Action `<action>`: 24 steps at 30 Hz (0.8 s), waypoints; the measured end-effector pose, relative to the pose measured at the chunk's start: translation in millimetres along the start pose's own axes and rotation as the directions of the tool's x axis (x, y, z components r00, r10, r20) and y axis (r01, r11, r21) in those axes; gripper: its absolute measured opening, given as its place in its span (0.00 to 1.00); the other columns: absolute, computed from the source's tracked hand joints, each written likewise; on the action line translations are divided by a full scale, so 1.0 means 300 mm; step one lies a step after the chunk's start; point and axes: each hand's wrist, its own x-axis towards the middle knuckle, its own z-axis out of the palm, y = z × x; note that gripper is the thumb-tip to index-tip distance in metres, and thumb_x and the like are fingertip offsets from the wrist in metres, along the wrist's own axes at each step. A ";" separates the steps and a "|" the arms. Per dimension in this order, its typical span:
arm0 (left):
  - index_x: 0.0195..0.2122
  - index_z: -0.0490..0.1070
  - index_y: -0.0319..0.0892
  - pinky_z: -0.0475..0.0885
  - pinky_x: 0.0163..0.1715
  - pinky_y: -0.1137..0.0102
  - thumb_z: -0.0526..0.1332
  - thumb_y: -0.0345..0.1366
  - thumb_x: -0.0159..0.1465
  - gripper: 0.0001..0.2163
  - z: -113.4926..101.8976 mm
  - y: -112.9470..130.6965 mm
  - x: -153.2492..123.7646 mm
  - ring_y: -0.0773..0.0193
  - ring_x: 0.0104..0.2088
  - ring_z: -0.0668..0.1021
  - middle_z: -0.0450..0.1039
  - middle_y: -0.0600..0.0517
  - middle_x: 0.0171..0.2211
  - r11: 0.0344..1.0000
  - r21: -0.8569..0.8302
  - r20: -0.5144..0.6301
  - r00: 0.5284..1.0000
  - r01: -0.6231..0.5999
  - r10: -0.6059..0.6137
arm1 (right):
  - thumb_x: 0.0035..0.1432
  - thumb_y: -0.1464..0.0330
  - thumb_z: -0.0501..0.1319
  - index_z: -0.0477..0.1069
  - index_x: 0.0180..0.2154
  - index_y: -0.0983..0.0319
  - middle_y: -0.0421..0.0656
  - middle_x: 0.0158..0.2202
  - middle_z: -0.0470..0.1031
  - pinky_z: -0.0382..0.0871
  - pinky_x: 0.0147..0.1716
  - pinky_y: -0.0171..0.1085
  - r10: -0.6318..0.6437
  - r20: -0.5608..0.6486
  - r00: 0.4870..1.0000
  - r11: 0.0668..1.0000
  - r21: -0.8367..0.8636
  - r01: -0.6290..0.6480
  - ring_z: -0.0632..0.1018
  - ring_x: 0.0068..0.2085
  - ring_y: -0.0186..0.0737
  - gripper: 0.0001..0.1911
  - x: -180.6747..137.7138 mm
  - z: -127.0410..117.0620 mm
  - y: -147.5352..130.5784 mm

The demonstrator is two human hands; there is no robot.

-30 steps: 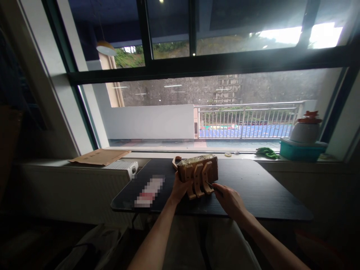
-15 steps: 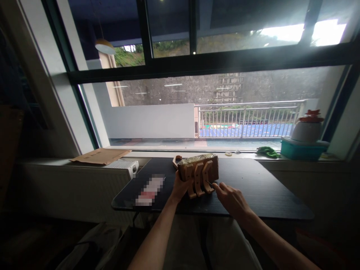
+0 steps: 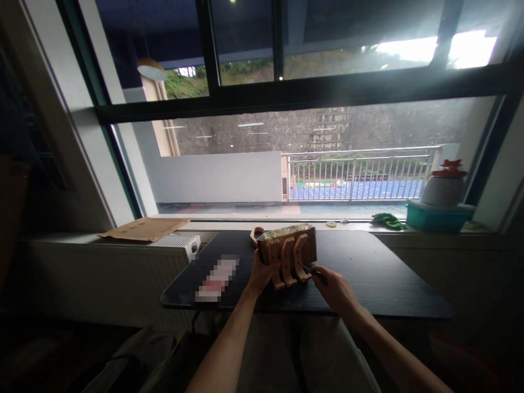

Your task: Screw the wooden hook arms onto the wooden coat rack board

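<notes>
A wooden rack (image 3: 289,251) with three curved wooden hooks stands tilted on the black table (image 3: 368,273), partly wrapped in clear plastic along its top. My left hand (image 3: 258,274) grips its left end and holds it up. My right hand (image 3: 333,286) is closed round a thin dark tool (image 3: 308,268), whose tip touches the rightmost hook.
A loose wooden hook (image 3: 254,236) lies behind the rack. A blurred-out flat packet (image 3: 216,279) lies on the table's left part. On the sill are a cardboard sheet (image 3: 143,228), a white device (image 3: 176,243), a green cloth (image 3: 388,220) and a teal box (image 3: 438,217) bearing a white pot.
Both hands and the rack stay almost still. My right hand has shifted slightly with the tool at the rightmost hook.
</notes>
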 end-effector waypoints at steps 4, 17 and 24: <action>0.46 0.62 0.41 0.74 0.39 0.62 0.72 0.30 0.45 0.28 -0.001 -0.004 0.003 0.54 0.41 0.77 0.74 0.49 0.39 1.000 0.009 -0.007 1.000 0.003 -0.003 | 0.60 0.69 0.53 0.65 0.54 0.58 0.43 0.41 0.77 0.64 0.31 0.35 -0.103 0.004 0.995 0.975 -0.196 0.101 0.78 0.38 0.42 0.20 -0.011 -0.038 -0.017; 0.46 0.62 0.41 0.74 0.35 0.67 0.72 0.29 0.44 0.29 0.003 0.005 -0.002 0.57 0.38 0.78 0.75 0.51 0.37 1.000 -0.022 -0.002 1.000 0.018 -0.018 | 0.64 0.65 0.49 0.71 0.45 0.58 0.43 0.35 0.77 0.62 0.27 0.35 -0.162 0.028 0.986 0.954 -0.252 0.164 0.78 0.34 0.42 0.14 -0.028 -0.036 -0.022; 0.46 0.63 0.41 0.74 0.36 0.67 0.73 0.30 0.43 0.29 0.001 0.011 -0.004 0.55 0.40 0.78 0.75 0.51 0.37 1.000 0.017 -0.017 1.000 0.016 -0.016 | 0.61 0.60 0.47 0.68 0.49 0.62 0.47 0.46 0.76 0.67 0.42 0.38 0.092 -0.035 0.995 0.976 0.199 -0.083 0.76 0.46 0.44 0.21 -0.061 -0.005 0.004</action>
